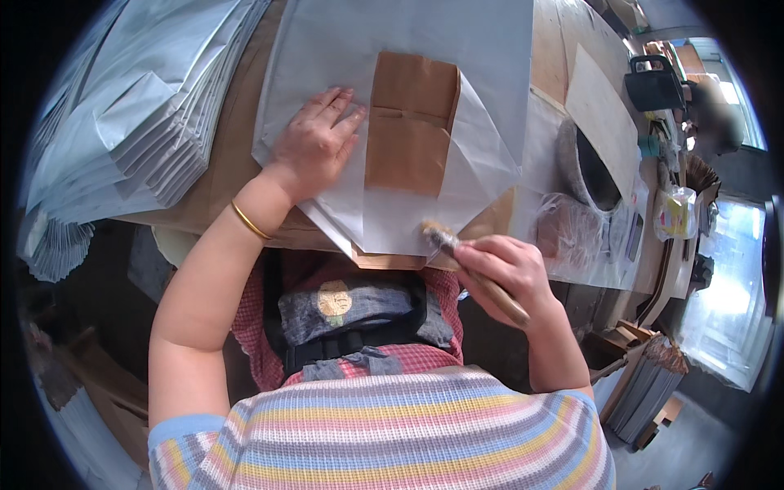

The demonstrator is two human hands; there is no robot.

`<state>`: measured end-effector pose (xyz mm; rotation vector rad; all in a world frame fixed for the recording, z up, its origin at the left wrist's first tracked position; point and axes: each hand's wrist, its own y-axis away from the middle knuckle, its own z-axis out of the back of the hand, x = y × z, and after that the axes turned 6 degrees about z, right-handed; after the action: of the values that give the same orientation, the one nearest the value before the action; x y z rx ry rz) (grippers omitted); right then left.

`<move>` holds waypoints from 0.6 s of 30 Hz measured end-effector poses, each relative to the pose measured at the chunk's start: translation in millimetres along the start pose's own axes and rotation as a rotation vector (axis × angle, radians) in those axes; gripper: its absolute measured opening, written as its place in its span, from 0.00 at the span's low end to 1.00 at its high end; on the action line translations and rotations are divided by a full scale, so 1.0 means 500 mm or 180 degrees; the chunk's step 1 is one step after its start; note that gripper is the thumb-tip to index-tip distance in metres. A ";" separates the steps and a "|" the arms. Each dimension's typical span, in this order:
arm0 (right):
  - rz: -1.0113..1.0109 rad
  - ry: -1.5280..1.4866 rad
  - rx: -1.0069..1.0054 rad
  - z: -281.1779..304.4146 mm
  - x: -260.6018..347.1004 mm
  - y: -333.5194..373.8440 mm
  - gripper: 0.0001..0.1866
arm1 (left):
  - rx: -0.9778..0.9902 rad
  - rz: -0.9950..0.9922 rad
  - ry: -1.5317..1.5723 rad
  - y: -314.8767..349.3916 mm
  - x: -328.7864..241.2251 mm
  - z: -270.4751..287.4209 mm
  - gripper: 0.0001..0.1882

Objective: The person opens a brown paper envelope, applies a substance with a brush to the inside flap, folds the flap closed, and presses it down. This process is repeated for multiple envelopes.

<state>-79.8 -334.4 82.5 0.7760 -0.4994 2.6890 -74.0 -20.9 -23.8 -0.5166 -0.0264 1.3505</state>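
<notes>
A white paper bag lies flat on the table before me, its folded end toward my body. On that end sits a brown paper rectangle, creased across its middle. My left hand rests on the white paper left of the brown piece, fingers stretched out. A brush with a wooden handle is gripped in my right hand. Its bristles touch, or nearly touch, the white flap below the brown rectangle.
A thick stack of folded white bags stands at the left. To the right are a grey rounded container under a board, clear plastic wrap and a dark green jug. Bundled sheets stand at lower right.
</notes>
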 end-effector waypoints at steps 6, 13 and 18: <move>0.0133 -0.1289 -0.0152 0.018 -0.028 -0.023 0.07 | 0.0114 -0.0003 -0.0011 -0.021 -0.017 0.013 0.20; -0.1723 -0.1698 -0.1621 0.082 -0.217 -0.129 0.05 | 0.0250 0.0020 -0.0033 -0.020 -0.017 0.015 0.22; -0.1720 -0.0533 -0.1350 0.061 -0.292 -0.202 0.08 | 0.0387 0.0074 -0.0030 -0.019 -0.018 0.025 0.23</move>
<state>89.9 -283.1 50.2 0.8612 -0.7438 1.9471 -71.3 -26.3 -6.8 -0.4091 0.0539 1.3679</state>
